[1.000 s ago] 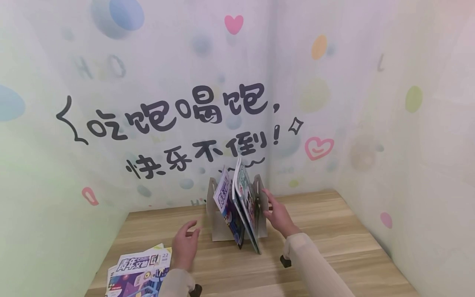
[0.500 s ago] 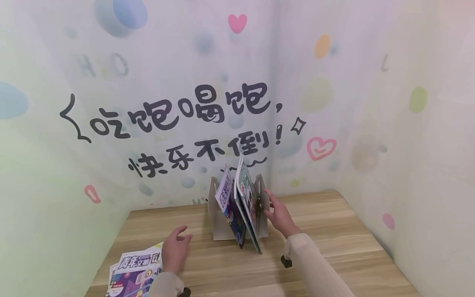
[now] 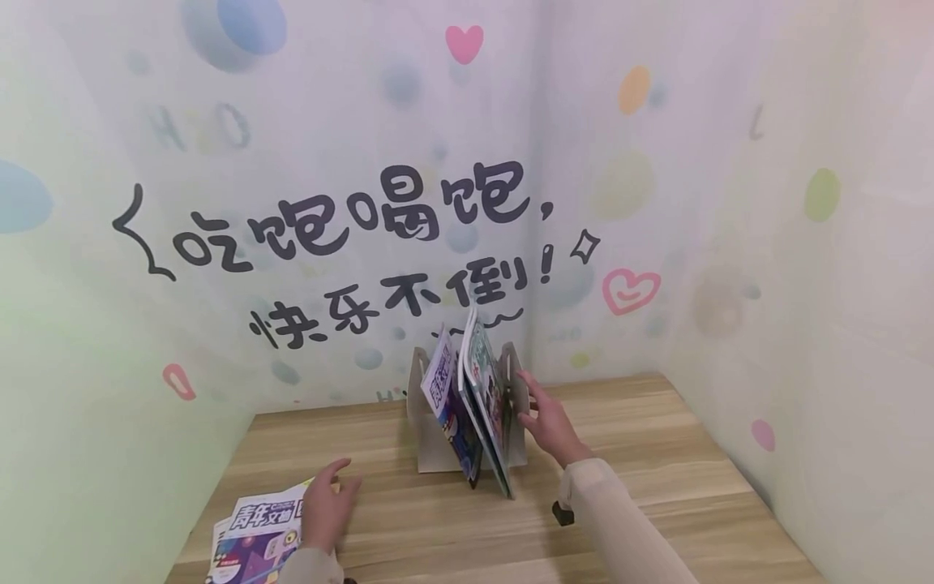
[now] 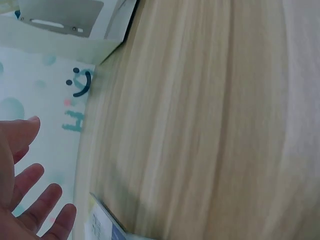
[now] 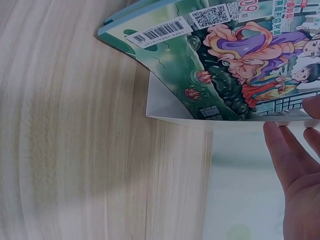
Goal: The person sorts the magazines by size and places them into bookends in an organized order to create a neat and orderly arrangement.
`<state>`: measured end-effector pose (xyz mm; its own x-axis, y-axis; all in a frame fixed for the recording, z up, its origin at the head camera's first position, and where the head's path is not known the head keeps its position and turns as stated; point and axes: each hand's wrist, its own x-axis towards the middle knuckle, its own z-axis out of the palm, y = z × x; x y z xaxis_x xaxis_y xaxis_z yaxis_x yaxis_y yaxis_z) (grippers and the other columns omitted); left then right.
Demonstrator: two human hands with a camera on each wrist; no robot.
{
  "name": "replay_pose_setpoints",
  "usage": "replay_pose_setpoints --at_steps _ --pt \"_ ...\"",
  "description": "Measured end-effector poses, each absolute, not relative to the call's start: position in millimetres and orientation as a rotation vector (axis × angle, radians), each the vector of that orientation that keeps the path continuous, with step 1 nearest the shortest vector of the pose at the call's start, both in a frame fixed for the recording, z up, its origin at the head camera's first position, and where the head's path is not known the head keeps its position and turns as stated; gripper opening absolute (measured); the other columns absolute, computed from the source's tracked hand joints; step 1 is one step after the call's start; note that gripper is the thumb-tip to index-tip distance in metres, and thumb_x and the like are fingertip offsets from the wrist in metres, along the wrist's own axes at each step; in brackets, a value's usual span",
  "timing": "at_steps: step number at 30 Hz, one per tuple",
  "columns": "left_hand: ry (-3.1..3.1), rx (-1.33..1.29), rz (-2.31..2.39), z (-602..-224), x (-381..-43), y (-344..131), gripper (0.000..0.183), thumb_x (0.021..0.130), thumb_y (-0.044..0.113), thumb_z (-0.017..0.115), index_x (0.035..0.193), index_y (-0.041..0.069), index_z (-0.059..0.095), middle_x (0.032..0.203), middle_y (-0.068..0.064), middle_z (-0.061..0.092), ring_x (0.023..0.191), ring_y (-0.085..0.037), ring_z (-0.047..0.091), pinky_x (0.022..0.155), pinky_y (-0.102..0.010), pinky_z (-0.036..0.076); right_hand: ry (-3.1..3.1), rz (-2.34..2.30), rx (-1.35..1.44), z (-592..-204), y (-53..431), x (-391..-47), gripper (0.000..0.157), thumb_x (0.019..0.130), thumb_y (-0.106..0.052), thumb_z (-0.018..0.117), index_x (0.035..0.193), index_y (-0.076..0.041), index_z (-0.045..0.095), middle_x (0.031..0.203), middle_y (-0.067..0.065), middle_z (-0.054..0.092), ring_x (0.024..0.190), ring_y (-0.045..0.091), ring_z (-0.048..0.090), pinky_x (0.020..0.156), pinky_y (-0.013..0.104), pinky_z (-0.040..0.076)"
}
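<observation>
A light grey book stand holds several magazines upright, leaning to one side. A purple-covered magazine stands on the left, and a green illustrated one on the right. My right hand pinches the stand's right side panel, thumb inside and fingers on the outer face. My left hand, fingers loosely bent and holding nothing, is over the right side of a stack of magazines at the front left. In the left wrist view, that left hand has its fingers apart, with a magazine corner below.
The wood-grain table runs back to a printed wall with black lettering and hearts. Side walls bound the table at left and right. The stand sits near the back wall.
My left hand has moved left and toward the front, away from the stand and over the magazine stack. The right hand stays on the stand's side panel.
</observation>
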<state>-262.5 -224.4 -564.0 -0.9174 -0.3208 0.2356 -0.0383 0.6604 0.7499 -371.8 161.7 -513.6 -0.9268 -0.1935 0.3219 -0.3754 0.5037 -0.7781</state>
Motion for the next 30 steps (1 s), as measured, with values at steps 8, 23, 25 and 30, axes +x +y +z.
replay_pose_setpoints --at_steps 8,23,25,30 --pt "-2.575 0.335 -1.055 -562 -258 -236 0.044 0.090 0.021 0.069 0.128 0.002 0.059 0.127 -0.030 0.056 0.115 -0.046 0.052 0.094 -0.060 0.040 -2.555 1.381 0.483 -514 163 -373 0.083 0.085 0.010 0.066 0.152 -0.025 0.031 0.142 0.028 0.043 0.111 0.049 0.057 0.082 0.050 0.055" --pt "-2.526 0.272 -0.890 -588 -257 -265 0.046 0.080 0.012 0.075 0.122 0.000 0.062 0.120 -0.029 0.060 0.108 -0.048 0.055 0.091 -0.061 0.040 -2.565 1.380 0.453 -512 163 -371 0.085 0.086 0.009 0.067 0.151 -0.031 0.031 0.140 0.028 0.046 0.112 0.048 0.057 0.082 0.050 0.054" --pt "-2.538 0.270 -0.872 -589 -255 -269 0.046 0.080 0.013 0.076 0.121 -0.001 0.062 0.119 -0.030 0.060 0.107 -0.049 0.055 0.089 -0.062 0.040 -2.563 1.379 0.468 -512 162 -371 0.084 0.086 0.010 0.066 0.151 -0.029 0.030 0.139 0.029 0.046 0.111 0.047 0.057 0.082 0.050 0.054" --pt "-2.589 0.286 -0.803 -590 -249 -278 0.049 0.079 0.015 0.076 0.123 -0.001 0.060 0.121 -0.032 0.057 0.109 -0.054 0.051 0.087 -0.065 0.037 -2.566 1.384 0.484 -515 162 -372 0.083 0.086 0.009 0.066 0.152 -0.026 0.030 0.139 0.028 0.046 0.112 0.048 0.057 0.084 0.050 0.054"
